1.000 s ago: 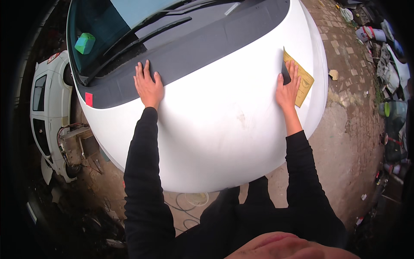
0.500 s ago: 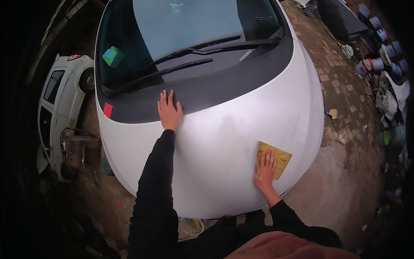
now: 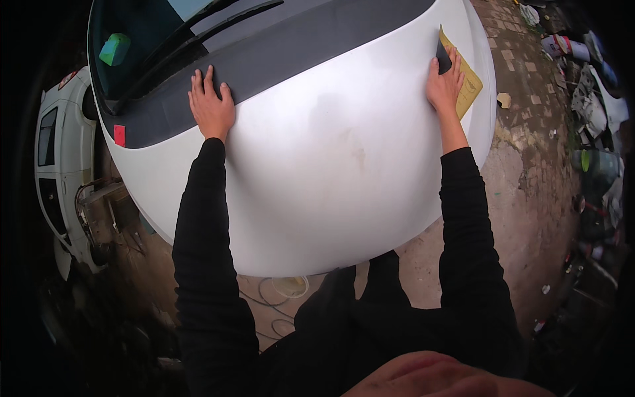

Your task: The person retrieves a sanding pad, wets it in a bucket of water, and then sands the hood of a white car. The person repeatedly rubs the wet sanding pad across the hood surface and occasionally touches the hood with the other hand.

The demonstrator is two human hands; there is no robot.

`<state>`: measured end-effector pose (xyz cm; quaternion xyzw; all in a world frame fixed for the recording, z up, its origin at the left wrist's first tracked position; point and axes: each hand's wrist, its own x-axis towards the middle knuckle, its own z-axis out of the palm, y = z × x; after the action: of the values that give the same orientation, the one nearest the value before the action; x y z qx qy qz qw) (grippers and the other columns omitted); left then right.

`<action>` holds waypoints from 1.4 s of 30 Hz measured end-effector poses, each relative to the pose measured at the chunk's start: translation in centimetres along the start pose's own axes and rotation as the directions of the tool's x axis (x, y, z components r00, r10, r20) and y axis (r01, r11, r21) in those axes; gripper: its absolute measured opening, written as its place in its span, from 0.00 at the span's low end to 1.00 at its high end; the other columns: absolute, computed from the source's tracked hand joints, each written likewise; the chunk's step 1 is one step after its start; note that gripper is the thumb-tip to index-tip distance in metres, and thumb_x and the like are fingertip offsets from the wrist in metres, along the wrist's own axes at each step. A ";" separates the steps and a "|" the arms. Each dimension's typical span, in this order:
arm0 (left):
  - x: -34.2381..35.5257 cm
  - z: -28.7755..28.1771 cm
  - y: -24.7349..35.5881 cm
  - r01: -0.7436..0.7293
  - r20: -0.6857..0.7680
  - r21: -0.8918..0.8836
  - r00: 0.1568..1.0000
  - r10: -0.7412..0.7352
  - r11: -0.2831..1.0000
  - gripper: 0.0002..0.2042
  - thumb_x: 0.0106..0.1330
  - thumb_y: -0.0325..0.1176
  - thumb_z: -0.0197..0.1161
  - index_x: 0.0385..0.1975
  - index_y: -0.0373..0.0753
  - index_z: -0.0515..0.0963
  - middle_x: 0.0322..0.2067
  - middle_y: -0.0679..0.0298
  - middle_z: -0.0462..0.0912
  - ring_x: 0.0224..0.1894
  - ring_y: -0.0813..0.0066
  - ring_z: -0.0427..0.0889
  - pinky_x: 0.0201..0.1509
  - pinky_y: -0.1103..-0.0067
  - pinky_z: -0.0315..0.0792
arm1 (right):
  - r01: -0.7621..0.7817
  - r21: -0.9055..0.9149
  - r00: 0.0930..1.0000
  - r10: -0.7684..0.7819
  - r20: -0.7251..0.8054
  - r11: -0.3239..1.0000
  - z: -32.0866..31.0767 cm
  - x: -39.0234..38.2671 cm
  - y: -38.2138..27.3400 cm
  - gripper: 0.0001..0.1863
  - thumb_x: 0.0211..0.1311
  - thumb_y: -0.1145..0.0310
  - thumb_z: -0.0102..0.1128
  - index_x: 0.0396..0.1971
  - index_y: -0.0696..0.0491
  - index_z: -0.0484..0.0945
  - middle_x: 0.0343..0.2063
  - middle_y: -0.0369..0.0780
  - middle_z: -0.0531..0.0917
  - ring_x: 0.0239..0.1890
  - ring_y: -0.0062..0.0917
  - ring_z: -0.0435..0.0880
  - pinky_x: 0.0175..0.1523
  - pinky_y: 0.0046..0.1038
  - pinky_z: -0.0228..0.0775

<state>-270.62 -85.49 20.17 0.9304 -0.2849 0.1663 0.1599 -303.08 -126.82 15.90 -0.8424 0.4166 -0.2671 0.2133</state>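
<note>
A white car hood [image 3: 311,185] fills the middle, with dull brownish smudges on its surface. My left hand [image 3: 212,107] lies flat with fingers spread, across the border between the hood and the dark band [image 3: 291,53] below the windshield. Toward the far right side of the hood, my right hand [image 3: 444,87] holds a yellow-backed sheet of sandpaper [image 3: 471,89] against the surface. One corner of the sheet curls up by the thumb and shows its dark grit side. The fingers partly cover the sheet.
A small red piece [image 3: 120,135] sits on the band's left end, near wiper arms [image 3: 231,21]. Another white car [image 3: 63,145] is parked at left. A bucket [image 3: 290,286] and a hose [image 3: 264,303] lie by my legs. Paint pails [image 3: 565,47] and scrap line the right.
My right hand has slid the sandpaper forward, up along the hood's right side, and a corner has lifted. The view has shifted; my left hand still rests at the dark band's edge.
</note>
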 end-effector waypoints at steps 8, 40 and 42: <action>-0.1 0.3 -0.1 -0.022 -0.045 0.005 0.999 0.022 1.000 0.30 0.78 0.45 0.55 0.79 0.50 0.68 0.82 0.55 0.62 0.85 0.56 0.57 0.89 0.58 0.45 | 0.220 -0.102 0.948 -0.188 0.255 0.970 -2.3 -13.4 -1.6 0.37 0.85 0.55 0.41 0.87 0.49 0.49 0.87 0.42 0.47 0.89 0.41 0.39 0.88 0.51 0.25; -0.1 0.4 0.0 -0.007 -0.055 0.029 0.998 0.008 1.000 0.29 0.79 0.44 0.55 0.79 0.52 0.68 0.82 0.58 0.62 0.85 0.59 0.57 0.89 0.59 0.47 | 0.227 -0.033 0.916 -0.202 0.348 0.973 -3.4 -22.3 -3.8 0.41 0.79 0.59 0.54 0.85 0.53 0.52 0.87 0.45 0.48 0.89 0.42 0.39 0.88 0.54 0.27; -0.1 0.4 0.0 0.002 -0.036 0.052 0.999 0.000 0.999 0.29 0.80 0.44 0.54 0.80 0.53 0.66 0.82 0.58 0.61 0.85 0.58 0.56 0.88 0.58 0.48 | 0.252 -0.104 0.852 -0.169 0.495 0.962 -3.7 -29.4 -4.0 0.43 0.77 0.59 0.55 0.85 0.55 0.50 0.86 0.50 0.46 0.88 0.48 0.38 0.86 0.58 0.26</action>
<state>-270.56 -85.59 19.79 0.9312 -0.2769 0.1904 0.1410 -318.01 -101.13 13.03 -0.9375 0.2760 -0.0353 0.2090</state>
